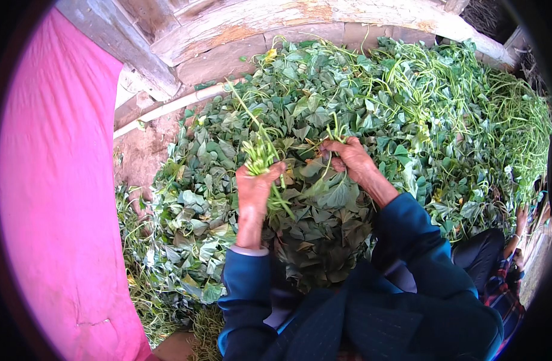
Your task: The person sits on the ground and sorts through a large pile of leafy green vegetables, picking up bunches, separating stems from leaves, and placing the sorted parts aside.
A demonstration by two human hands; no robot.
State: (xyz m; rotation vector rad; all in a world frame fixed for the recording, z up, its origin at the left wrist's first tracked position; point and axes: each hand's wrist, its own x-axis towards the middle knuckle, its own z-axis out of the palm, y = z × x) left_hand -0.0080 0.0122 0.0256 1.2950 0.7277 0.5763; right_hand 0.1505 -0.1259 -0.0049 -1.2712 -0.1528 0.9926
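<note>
My left hand (pixel 257 189) is closed around a bundle of green leaf stalks (pixel 258 155), whose pale cut ends point up. One longer stalk slants out of the bundle to the upper left, and a few hang below the fist. To its right, my right hand (pixel 350 158) pinches a few green stems (pixel 334 131) between thumb and fingers. A broad green leaf (pixel 337 192) hangs just under that hand, partly blurred. Both hands are above a large heap of leafy vines (pixel 312 108), with some leaves wilted or yellow.
A pink cloth (pixel 64 180) hangs along the left. Behind the heap lie a thick wooden beam (pixel 258 20) and a pale pole (pixel 181 104). Bare stems (pixel 522 122) are piled at the far right. Another person's dark trouser leg (pixel 481 252) shows at the lower right.
</note>
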